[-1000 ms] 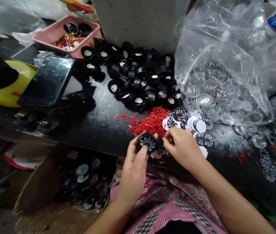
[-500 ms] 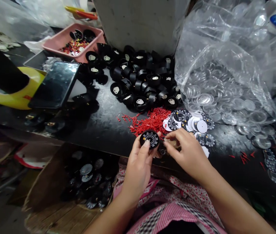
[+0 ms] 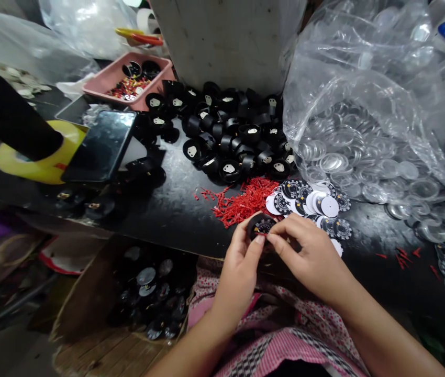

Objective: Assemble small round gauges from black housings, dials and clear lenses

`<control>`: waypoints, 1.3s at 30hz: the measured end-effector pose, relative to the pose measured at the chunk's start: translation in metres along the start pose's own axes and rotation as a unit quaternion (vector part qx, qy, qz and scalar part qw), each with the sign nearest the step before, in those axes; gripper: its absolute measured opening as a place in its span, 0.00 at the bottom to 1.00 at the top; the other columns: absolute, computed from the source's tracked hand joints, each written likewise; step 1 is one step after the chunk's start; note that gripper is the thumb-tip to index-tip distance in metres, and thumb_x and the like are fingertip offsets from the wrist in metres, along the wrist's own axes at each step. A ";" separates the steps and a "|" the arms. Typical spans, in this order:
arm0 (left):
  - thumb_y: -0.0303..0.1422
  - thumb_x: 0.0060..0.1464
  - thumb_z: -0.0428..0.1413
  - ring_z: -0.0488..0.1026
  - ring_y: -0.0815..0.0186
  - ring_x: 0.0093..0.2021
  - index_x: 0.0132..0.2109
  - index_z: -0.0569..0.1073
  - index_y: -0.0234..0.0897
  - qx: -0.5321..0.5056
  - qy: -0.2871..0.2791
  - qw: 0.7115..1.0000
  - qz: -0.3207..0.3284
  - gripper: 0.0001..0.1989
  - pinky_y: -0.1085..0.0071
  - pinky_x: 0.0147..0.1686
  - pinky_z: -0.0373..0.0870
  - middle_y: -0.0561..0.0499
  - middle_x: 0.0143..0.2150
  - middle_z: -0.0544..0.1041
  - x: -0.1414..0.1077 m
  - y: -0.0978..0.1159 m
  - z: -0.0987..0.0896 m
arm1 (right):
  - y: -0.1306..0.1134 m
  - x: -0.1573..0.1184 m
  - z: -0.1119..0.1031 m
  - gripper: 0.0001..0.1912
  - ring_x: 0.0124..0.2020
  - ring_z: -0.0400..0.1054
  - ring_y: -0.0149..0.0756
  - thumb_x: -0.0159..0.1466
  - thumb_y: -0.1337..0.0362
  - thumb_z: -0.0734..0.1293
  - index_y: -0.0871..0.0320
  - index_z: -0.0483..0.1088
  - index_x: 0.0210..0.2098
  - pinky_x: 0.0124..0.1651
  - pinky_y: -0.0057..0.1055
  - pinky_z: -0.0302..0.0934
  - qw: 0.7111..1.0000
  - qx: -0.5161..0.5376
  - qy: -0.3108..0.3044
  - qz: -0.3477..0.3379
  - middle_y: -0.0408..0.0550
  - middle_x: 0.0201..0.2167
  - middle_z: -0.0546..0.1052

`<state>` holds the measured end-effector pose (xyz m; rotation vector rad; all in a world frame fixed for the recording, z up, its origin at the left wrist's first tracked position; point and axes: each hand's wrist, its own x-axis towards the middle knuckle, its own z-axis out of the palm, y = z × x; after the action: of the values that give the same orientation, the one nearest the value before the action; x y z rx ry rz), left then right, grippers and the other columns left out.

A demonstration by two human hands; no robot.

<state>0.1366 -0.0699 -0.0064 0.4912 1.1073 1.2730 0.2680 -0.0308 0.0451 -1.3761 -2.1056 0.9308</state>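
Black table (image 3: 175,209), left fingers (image 3: 253,253) gripping dial (image 3: 262,224), right fingers (image 3: 282,248) pinched at it, contents unclear

A dark, scuffed tabletop (image 3: 183,217) crosses the frame, bearing a heap of black round housings (image 3: 229,170) at the centre, a pile of red plastic pointers (image 3: 246,201) just below, and overlapping printed dial discs (image 3: 328,207) touching that pile's right side. On the right sits a clear plastic bag (image 3: 364,89) of transparent discs (image 3: 334,162), with spilled discs (image 3: 431,230) by its lower edge and scattered red pointers (image 3: 403,257) below them. A pink plastic tray (image 3: 147,102) stands at the upper left, and a yellow ring (image 3: 22,165) around a black post (image 3: 18,115) at the left.
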 end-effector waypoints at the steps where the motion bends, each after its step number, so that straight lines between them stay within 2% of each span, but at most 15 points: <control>1: 0.36 0.60 0.57 0.72 0.59 0.58 0.54 0.73 0.48 0.012 -0.005 1.000 0.006 0.15 0.62 0.61 0.64 0.52 0.57 0.76 -0.001 0.001 0.000 | -0.001 0.000 0.000 0.07 0.34 0.66 0.35 0.67 0.68 0.64 0.55 0.69 0.31 0.40 0.36 0.55 1.000 -0.002 -0.001 0.005 0.43 0.30 0.72; 7: 0.34 0.60 0.58 0.75 0.61 0.54 0.51 0.74 0.45 0.084 -0.003 0.996 0.041 0.12 0.66 0.56 0.68 0.52 0.51 0.80 -0.007 0.012 0.000 | 0.000 -0.001 -0.002 0.08 0.34 0.66 0.34 0.67 0.68 0.64 0.56 0.68 0.31 0.39 0.35 0.55 0.999 0.032 -0.010 0.008 0.42 0.30 0.72; 11: 0.33 0.58 0.59 0.77 0.62 0.50 0.48 0.75 0.43 0.093 -0.006 0.995 0.044 0.11 0.67 0.52 0.71 0.51 0.48 0.81 -0.009 0.019 0.003 | 0.002 -0.002 -0.004 0.08 0.33 0.66 0.33 0.68 0.67 0.64 0.55 0.68 0.30 0.39 0.34 0.56 0.998 0.058 -0.014 0.004 0.41 0.29 0.71; 16: 0.33 0.57 0.59 0.78 0.62 0.47 0.47 0.75 0.42 0.114 0.001 0.992 0.058 0.10 0.67 0.50 0.72 0.51 0.44 0.81 -0.008 0.019 0.003 | 0.000 -0.005 -0.005 0.09 0.32 0.65 0.34 0.68 0.67 0.63 0.55 0.67 0.30 0.38 0.34 0.55 1.000 0.026 -0.004 -0.001 0.41 0.28 0.71; 22: 0.29 0.58 0.57 0.79 0.65 0.44 0.49 0.74 0.43 0.223 0.010 0.966 0.127 0.11 0.70 0.46 0.73 0.54 0.43 0.81 -0.011 0.013 -0.002 | -0.005 -0.011 0.005 0.10 0.31 0.65 0.33 0.67 0.70 0.63 0.56 0.64 0.28 0.37 0.32 0.55 1.000 0.008 0.024 -0.004 0.41 0.27 0.71; 25: 0.27 0.57 0.57 0.79 0.67 0.43 0.49 0.74 0.43 0.254 0.022 0.957 0.138 0.13 0.71 0.46 0.73 0.55 0.44 0.81 -0.012 0.012 -0.005 | -0.004 -0.013 0.008 0.10 0.28 0.64 0.32 0.67 0.69 0.63 0.56 0.63 0.28 0.35 0.31 0.55 0.999 0.009 0.033 0.007 0.41 0.25 0.70; 27: 0.28 0.57 0.57 0.79 0.66 0.45 0.49 0.75 0.43 0.235 0.011 0.965 0.115 0.12 0.71 0.48 0.73 0.54 0.45 0.81 -0.010 0.013 -0.006 | -0.003 -0.012 0.006 0.13 0.26 0.62 0.31 0.66 0.69 0.64 0.56 0.61 0.25 0.33 0.31 0.54 1.000 0.005 0.026 0.015 0.39 0.22 0.68; 30: 0.33 0.59 0.57 0.77 0.62 0.51 0.52 0.74 0.43 0.141 -0.042 0.989 0.020 0.13 0.66 0.53 0.71 0.51 0.52 0.80 -0.005 0.014 -0.008 | 0.000 -0.008 0.000 0.13 0.24 0.61 0.30 0.65 0.68 0.65 0.56 0.62 0.24 0.33 0.31 0.54 1.000 -0.007 0.018 -0.010 0.38 0.21 0.67; 33: 0.35 0.59 0.59 0.73 0.59 0.58 0.56 0.73 0.45 0.054 -0.077 0.994 -0.053 0.18 0.63 0.59 0.67 0.50 0.58 0.77 -0.002 0.015 -0.011 | 0.003 -0.003 -0.004 0.03 0.30 0.65 0.33 0.66 0.69 0.64 0.58 0.70 0.36 0.37 0.33 0.55 0.994 -0.057 0.038 -0.083 0.43 0.29 0.73; 35: 0.36 0.58 0.60 0.70 0.57 0.62 0.58 0.73 0.47 0.047 -0.077 0.994 -0.063 0.20 0.62 0.62 0.64 0.50 0.61 0.75 -0.003 0.015 -0.012 | 0.006 0.001 -0.003 0.05 0.32 0.66 0.35 0.67 0.70 0.63 0.60 0.71 0.39 0.38 0.35 0.54 0.983 -0.123 0.047 -0.129 0.47 0.32 0.75; 39: 0.39 0.57 0.60 0.68 0.55 0.64 0.57 0.75 0.48 0.036 -0.034 0.996 -0.077 0.19 0.61 0.63 0.63 0.50 0.63 0.73 -0.007 0.011 -0.007 | 0.008 0.005 0.004 0.09 0.30 0.65 0.37 0.66 0.71 0.61 0.61 0.70 0.30 0.37 0.37 0.52 0.960 -0.214 0.057 -0.173 0.47 0.27 0.73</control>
<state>0.1254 -0.0750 0.0022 0.4888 1.1152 1.0780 0.2680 -0.0248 0.0365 -1.1511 -2.4417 0.2574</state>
